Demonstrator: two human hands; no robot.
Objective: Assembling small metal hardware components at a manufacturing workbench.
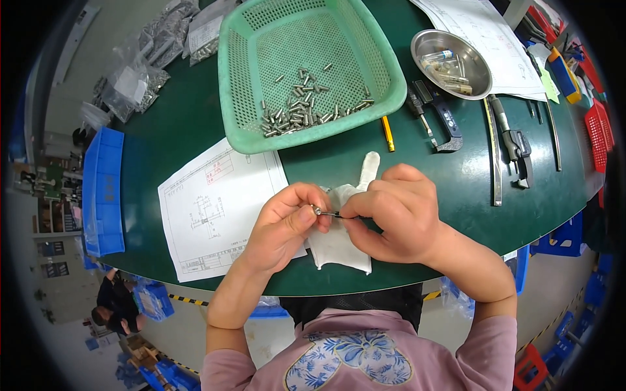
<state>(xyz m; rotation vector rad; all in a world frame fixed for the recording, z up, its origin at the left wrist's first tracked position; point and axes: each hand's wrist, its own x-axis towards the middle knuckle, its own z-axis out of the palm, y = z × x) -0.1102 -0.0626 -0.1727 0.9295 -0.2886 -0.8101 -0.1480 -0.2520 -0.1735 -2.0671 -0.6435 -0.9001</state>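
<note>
My left hand [277,228] pinches a small shiny metal part [317,210] between thumb and fingertips. From the right, my right hand [404,215] is closed on a thin dark tool with a slim metal tip [332,214]. The tip meets the part, or nearly does; whether it goes inside I cannot tell. Below both hands a white cloth glove [340,251] lies on the green table. To the left, partly behind my left hand, is a printed drawing sheet [218,215]. Beyond the hands stands a green perforated basket [313,139] with several small metal pins [297,114] in it.
Right of the basket are a steel bowl [481,75] with small glass tubes, a yellow pencil-like stick [388,133], a micrometer [448,124] and a digital caliper [518,150]. Bags of metal parts [134,88] and a blue bin [104,189] line the left. Another person [117,306] sits farther off.
</note>
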